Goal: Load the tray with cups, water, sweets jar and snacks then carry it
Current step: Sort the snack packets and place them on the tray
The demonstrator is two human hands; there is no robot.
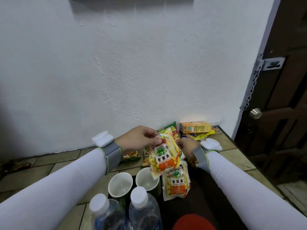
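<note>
A dark tray lies on the tiled counter. On it stand two green cups with white insides, two water bottles with white caps, a red jar lid and a yellow-orange snack packet. My left hand pinches the top of a second, like packet and holds it above the tray's far edge. My right hand reaches into the pile of snacks behind the tray; its fingers are hidden by the held packet.
More snack packets and an orange carton lie against the white wall. A small green packet sits under my left wrist. A dark wooden door with a knob and chain stands to the right.
</note>
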